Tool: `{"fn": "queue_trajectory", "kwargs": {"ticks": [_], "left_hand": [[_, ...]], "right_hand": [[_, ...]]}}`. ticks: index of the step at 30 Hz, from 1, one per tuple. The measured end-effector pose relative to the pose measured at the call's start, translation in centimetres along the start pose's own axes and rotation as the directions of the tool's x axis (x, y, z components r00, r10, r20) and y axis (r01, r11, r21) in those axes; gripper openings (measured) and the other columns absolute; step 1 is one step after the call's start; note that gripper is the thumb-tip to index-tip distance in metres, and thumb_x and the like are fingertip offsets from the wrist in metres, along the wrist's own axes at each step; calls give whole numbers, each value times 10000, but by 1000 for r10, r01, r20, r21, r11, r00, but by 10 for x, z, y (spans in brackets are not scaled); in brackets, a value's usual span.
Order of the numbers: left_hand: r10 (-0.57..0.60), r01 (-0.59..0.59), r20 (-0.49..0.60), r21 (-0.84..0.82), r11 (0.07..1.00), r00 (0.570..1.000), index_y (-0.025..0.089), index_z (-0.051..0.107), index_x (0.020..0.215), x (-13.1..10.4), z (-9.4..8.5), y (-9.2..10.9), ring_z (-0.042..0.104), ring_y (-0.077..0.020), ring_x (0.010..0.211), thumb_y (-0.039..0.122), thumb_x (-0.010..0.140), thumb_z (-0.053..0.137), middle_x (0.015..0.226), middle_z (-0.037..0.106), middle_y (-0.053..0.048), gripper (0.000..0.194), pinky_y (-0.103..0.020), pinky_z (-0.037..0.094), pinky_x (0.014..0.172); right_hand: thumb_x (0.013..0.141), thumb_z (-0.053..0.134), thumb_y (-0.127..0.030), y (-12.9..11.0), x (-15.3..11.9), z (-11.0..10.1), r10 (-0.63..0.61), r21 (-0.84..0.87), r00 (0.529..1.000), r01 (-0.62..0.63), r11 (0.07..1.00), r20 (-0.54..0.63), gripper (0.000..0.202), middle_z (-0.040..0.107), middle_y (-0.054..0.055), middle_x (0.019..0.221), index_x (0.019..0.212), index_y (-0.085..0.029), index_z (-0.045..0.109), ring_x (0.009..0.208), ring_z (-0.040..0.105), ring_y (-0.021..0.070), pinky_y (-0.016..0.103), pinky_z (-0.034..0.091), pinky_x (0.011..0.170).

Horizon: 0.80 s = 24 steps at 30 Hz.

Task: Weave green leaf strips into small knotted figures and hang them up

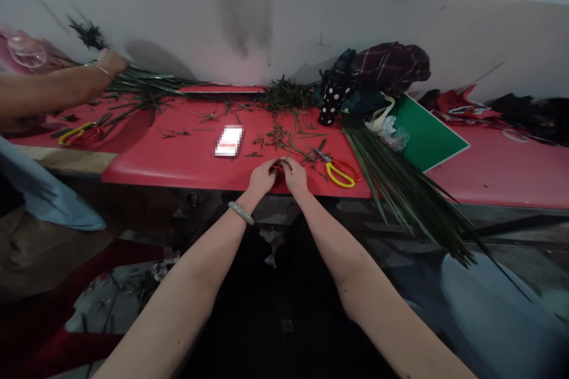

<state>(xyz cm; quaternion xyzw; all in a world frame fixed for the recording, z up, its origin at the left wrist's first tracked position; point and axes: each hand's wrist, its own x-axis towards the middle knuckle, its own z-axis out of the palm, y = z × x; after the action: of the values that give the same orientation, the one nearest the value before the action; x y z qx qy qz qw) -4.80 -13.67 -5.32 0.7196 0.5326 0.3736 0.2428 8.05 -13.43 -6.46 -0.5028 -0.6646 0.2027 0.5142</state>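
Note:
My left hand (pixel 263 177), with a pale bangle (pixel 240 213) on its wrist, meets my right hand (pixel 295 176) at the front edge of the red tabletop (pixel 178 160). Fingers of both hands are closed in a pinch, tips nearly touching. What they hold is too small and dark to make out. Just beyond them lie cut green leaf scraps (pixel 278 139). A phone (pixel 229 141) with a lit screen lies to the left. Right of my hands rest scissors (pixel 340 173) with one yellow and one red handle.
Long green leaves (pixel 400 189) overhang the table's right edge beside a green board (pixel 438 139). A flowered black bottle (pixel 329 100) and plaid cloth (pixel 393 65) stand behind. At left, a co-worker's hand (pixel 111 63) is over stems, near other scissors (pixel 82 132). A pale wall (pixel 178 18) closes the back.

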Motion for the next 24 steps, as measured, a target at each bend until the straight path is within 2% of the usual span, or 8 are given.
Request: {"fn": "queue_trajectory", "kwargs": {"ticks": [5, 14, 17, 19, 24], "left_hand": [[-50, 45, 43, 114, 992, 998, 185, 532, 1181, 2, -3, 4, 599, -196, 972, 179, 777, 465, 1067, 647, -76, 409, -303, 454, 866], [-72, 73, 48, -13, 997, 996, 193, 569, 1130, 3, 0, -2, 614, -169, 893, 168, 754, 510, 1007, 666, -72, 381, -283, 460, 830], [-77, 78, 46, -23, 997, 996, 189, 573, 1125, 3, -1, -1, 619, -170, 859, 195, 753, 524, 976, 675, -70, 376, -277, 467, 797], [-71, 73, 58, -22, 997, 996, 191, 599, 1086, 3, -1, 0, 622, -175, 853, 220, 753, 528, 958, 681, -66, 342, -271, 467, 777], [-104, 110, 95, -58, 992, 990, 192, 666, 926, 3, 2, -3, 629, -172, 802, 273, 754, 535, 886, 697, -47, 231, -250, 467, 721]], "right_hand": [[830, 402, -283, 0, -1, 1, -61, 22, 998, 61, 998, -7, 260, 659, 63, 952, 940, -188, 617, 904, 605, 154, 300, 464, 862], [838, 407, -288, -6, -4, 0, -46, 10, 999, 46, 999, 15, 254, 648, 62, 1003, 972, -195, 602, 943, 595, 136, 286, 448, 891], [812, 451, -317, -6, -1, -3, 5, -8, 1000, -5, 1000, 7, 242, 649, 67, 991, 951, -194, 605, 958, 587, 156, 307, 444, 886], [795, 465, -325, -9, 4, -8, 58, 46, 998, -58, 997, 2, 253, 654, 69, 944, 961, -182, 592, 903, 599, 161, 313, 461, 846], [776, 461, -319, -33, 29, -25, 114, 343, 993, -103, 934, -11, 247, 633, 26, 750, 951, -161, 534, 689, 600, 129, 290, 497, 726]]}}
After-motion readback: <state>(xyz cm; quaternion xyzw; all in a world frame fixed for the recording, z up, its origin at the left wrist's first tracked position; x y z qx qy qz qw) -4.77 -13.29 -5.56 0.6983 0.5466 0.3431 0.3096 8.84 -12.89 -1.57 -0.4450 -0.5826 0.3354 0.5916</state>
